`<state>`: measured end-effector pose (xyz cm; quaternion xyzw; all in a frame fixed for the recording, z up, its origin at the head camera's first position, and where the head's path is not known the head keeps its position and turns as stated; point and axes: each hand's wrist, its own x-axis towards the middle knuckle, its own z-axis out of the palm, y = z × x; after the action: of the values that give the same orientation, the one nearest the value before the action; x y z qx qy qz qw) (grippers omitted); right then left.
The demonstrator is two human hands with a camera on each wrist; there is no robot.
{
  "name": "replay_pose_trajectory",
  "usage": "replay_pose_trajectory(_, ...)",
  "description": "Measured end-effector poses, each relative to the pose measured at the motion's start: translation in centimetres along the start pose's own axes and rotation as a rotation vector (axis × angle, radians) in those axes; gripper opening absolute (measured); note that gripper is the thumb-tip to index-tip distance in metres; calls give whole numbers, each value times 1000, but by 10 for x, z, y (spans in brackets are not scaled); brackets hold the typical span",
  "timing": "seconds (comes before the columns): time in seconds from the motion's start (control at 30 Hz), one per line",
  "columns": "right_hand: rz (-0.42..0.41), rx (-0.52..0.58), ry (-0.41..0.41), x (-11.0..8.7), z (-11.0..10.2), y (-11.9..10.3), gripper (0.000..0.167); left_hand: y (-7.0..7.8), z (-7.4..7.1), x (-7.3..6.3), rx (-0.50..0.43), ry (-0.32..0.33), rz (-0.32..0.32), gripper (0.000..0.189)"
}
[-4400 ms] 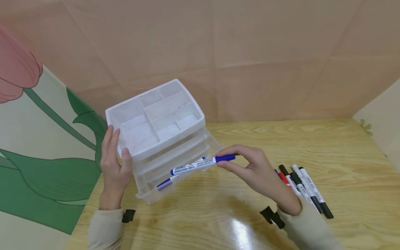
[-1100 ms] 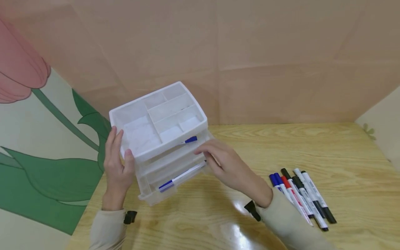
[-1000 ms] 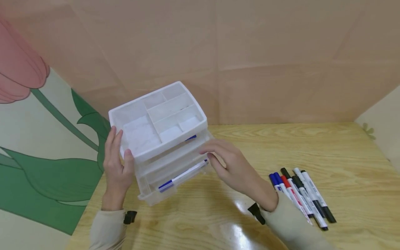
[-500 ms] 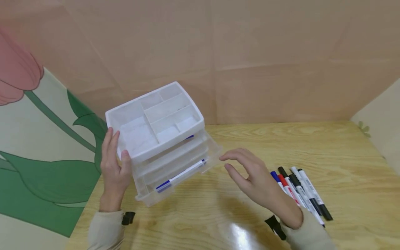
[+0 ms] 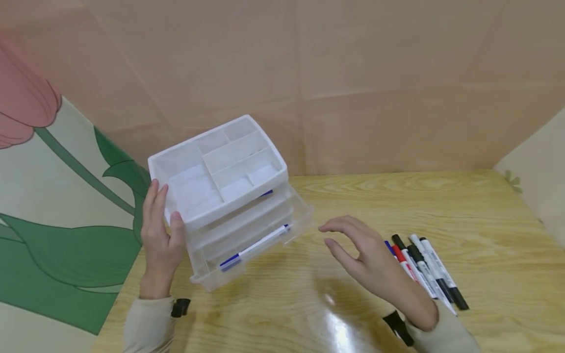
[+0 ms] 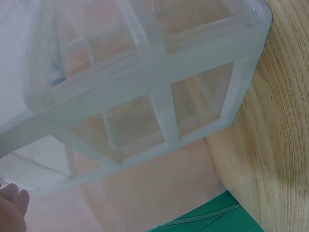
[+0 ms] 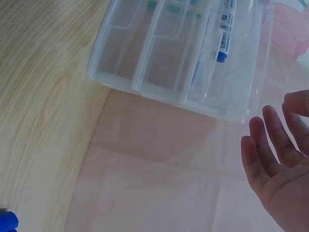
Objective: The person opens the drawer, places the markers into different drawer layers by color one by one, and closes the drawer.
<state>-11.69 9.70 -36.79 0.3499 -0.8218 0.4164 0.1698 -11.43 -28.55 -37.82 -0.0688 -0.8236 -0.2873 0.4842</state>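
Observation:
A white plastic drawer organizer (image 5: pixel 238 201) with a divided top tray stands at left centre on the table. My left hand (image 5: pixel 161 238) rests against its left side, fingers straight along the wall and thumb at the front corner. Below the tray, a clear drawer (image 5: pixel 216 282) is pulled out, holding a white marker with a blue cap (image 5: pixel 260 245). Another blue marker tip (image 5: pixel 267 193) shows under the tray's front edge, the rest hidden. My right hand (image 5: pixel 368 255) hovers to the right of the drawer, holding nothing, thumb and fingers apart.
Several whiteboard markers (image 5: pixel 434 269) with black, red and blue caps lie in a row on the wooden table (image 5: pixel 282 314) at right, partly behind my right forearm. A pinkish-tan backdrop (image 5: pixel 379 132) rises behind, and a tulip-printed panel (image 5: pixel 66 186) borders the left.
Earlier my right hand held a blue marker over the drawer; that marker now lies under the tray's edge. The hand has let go and moved right. My left hand keeps its place.

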Motion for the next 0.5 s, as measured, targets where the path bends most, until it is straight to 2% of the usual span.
replay_pose_trajectory(0.23, 45, -20, -55, -12, 0, 4, 29, 0, -1, 0, -2, -4, -1, 51)
replay_pose_trajectory(0.37, 59, -28, -60, -19, -1, 6, 30, 1, -1, 0, 4, -4, -3, 51)
replay_pose_trajectory(0.5, 117, -60, -88, -29, -2, 7, 29, 1, -1, 0, 8, -4, 0, 51)
